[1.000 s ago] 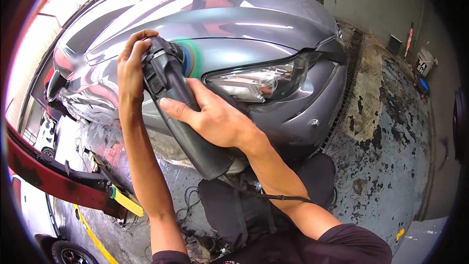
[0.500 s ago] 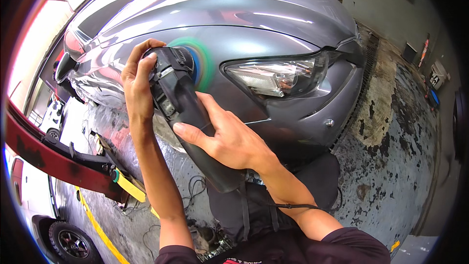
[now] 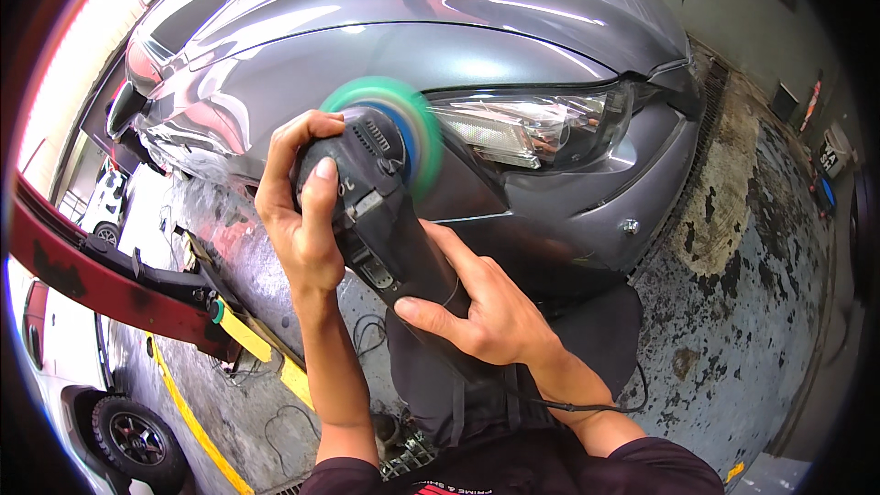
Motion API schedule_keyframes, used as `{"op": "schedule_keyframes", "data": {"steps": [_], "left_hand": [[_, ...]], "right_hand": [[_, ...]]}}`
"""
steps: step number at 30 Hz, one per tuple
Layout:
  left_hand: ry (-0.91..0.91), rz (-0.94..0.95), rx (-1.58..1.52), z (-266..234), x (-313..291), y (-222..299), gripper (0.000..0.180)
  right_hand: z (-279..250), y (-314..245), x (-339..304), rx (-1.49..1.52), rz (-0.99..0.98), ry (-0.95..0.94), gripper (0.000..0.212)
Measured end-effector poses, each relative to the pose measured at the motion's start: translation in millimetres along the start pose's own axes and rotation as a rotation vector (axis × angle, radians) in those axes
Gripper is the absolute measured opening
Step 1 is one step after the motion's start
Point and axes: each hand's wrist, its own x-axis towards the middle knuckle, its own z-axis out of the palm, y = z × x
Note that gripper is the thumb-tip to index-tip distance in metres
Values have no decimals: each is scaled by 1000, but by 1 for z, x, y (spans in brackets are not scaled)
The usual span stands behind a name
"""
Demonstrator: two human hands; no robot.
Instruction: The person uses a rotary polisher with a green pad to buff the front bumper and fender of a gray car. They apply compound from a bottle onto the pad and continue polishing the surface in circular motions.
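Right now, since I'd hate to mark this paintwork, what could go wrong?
The green polishing pad, blurred as if spinning, is close to the headlight; it might catch its edge. The left hand grips the polisher's head near that pad, so a slip could bring them into contact. The black cord crosses the right forearm and might tug the polisher.

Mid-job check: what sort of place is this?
Most likely a car workshop: a power polisher held at a grey car, what looks like a red vehicle-lift arm at left, and a painted floor peeling in patches.
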Motion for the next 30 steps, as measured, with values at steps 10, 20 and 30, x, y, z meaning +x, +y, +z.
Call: {"op": "schedule_keyframes", "data": {"steps": [10,20,30], "left_hand": [[-1,79,34,22,-37,2,40],[-85,169,169,40,-84,5,35],[-43,107,169,35,-85,3,37]], "right_hand": [[-12,26,-35,34,-4,-3,82],[-22,70,-82,54,-28,6,86],[-13,68,-78,59,-24,32,87]]}}
